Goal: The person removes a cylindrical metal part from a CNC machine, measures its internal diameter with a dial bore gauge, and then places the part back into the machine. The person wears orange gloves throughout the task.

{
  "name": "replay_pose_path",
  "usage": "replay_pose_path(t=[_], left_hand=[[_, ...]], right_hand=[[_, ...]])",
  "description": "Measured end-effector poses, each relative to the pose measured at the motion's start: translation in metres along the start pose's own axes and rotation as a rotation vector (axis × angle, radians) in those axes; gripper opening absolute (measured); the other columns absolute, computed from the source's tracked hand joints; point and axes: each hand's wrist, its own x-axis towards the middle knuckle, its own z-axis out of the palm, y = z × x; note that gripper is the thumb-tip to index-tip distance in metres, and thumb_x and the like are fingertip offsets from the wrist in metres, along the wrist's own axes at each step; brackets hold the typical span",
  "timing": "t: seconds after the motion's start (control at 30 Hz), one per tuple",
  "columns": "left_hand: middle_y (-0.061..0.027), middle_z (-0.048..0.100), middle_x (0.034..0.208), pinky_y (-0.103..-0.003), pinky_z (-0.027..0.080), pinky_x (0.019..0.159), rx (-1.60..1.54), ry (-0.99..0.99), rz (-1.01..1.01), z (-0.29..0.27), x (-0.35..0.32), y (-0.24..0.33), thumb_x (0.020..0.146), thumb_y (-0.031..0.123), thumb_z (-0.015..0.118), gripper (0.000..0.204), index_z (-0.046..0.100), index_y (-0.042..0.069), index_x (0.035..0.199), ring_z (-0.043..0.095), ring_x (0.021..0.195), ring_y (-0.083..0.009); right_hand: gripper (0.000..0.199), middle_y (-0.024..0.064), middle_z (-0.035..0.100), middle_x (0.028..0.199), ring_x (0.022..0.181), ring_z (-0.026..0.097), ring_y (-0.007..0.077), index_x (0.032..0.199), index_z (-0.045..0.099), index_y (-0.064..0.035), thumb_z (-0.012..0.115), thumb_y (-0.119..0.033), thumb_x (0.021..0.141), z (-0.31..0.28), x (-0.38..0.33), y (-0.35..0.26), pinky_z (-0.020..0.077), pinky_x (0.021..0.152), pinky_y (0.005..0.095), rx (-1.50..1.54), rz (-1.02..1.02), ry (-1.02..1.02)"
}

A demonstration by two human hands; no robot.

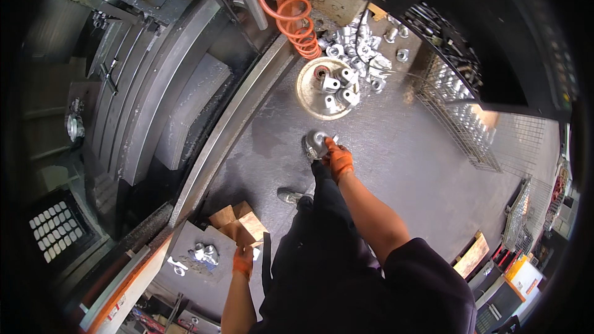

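Note:
My right hand (340, 161), in an orange glove, is closed on a round silver metal part (317, 143). That part is above my dark shoe and the grey floor. At the lower left my left hand (242, 262), also in an orange glove, is by the near edge of an open brown cardboard box (245, 227). Its fingertips are too small to show whether they grip the box. Ahead of my right hand stands a round whitish tub (301, 91) with several silver castings (331, 84) and an orange-red ring (321, 72) in it.
A heap of silver castings (362, 52) lies beyond the tub. An orange coiled hose (301, 31) hangs there. A large machine with a metal edge (213, 142) runs along the left. Wire baskets (455, 120) stand at the right. Silver parts (206, 253) lie near the box.

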Motion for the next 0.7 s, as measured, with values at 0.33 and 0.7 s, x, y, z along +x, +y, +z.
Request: replay_pose_path(t=[0.33, 0.7], left_hand=[[-0.0023, 0.064, 0.095, -0.028, 0.050, 0.080, -0.283, 0.055, -0.181, 0.039, -0.092, 0.039, 0.099, 0.014, 0.064, 0.041, 0.055, 0.002, 0.137, 0.059, 0.086, -0.0122], [-0.0037, 0.067, 0.114, -0.030, 0.045, 0.111, 0.897, -0.236, 0.197, -0.010, -0.081, -0.151, 0.105, 0.018, 0.046, 0.025, 0.061, 0.008, 0.123, 0.058, 0.125, -0.0190]], right_hand=[[0.068, 0.0163, 0.059, 0.121, 0.104, 0.063, 0.0308, 0.134, 0.053, -0.0012, 0.071, -0.050, 0.091, 0.159, 0.204, -0.027, 0.0573, 0.087, 0.0409, 0.905, 0.068, 0.215], [0.067, 0.0093, 0.049, 0.152, 0.135, 0.048, 0.0292, 0.148, 0.047, -0.0129, 0.046, -0.058, 0.099, 0.092, 0.315, 0.027, 0.0484, 0.103, 0.0425, 0.827, 0.349, -0.160]])
